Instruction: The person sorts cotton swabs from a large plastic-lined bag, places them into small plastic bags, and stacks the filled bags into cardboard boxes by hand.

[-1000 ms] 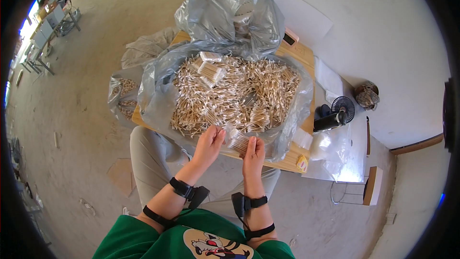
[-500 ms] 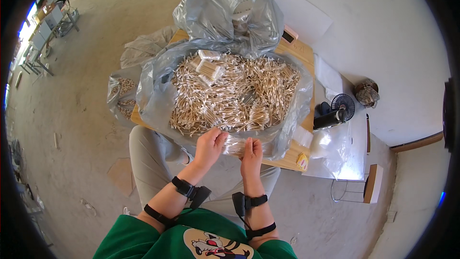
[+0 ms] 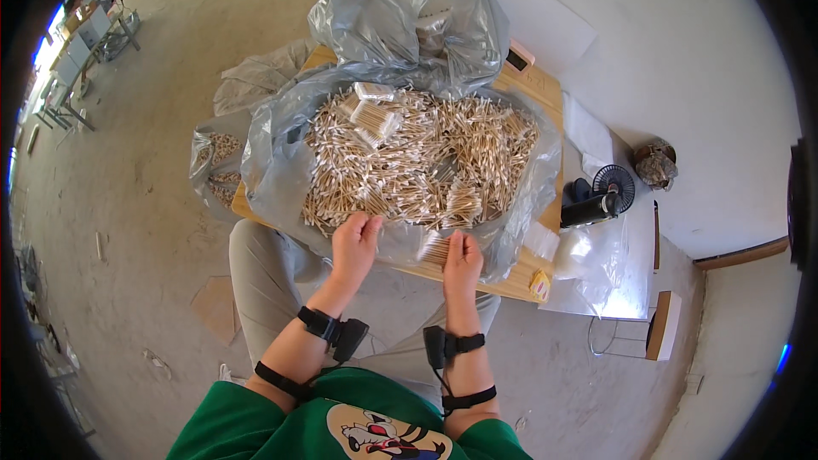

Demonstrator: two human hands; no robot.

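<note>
A large heap of loose cotton swabs with pale wooden sticks lies on a grey plastic sheet over the table. At its near edge, my right hand pinches one end of a small clear packet of cotton swabs. My left hand is closed just left of it, apart from the packet, by the heap's near edge. Whatever its curled fingers may hold is hidden. Two filled swab packets, an upper one and a lower one, rest on the heap's far left.
A bulky grey plastic bag stands behind the heap on the wooden table. On the right are a black bottle, a small black fan and clear plastic bags. A bag of swabs hangs at the left.
My hands have moved apart. The left hand has let go of the packet and shifted left and farther away; the right hand has carried the packet slightly right.
</note>
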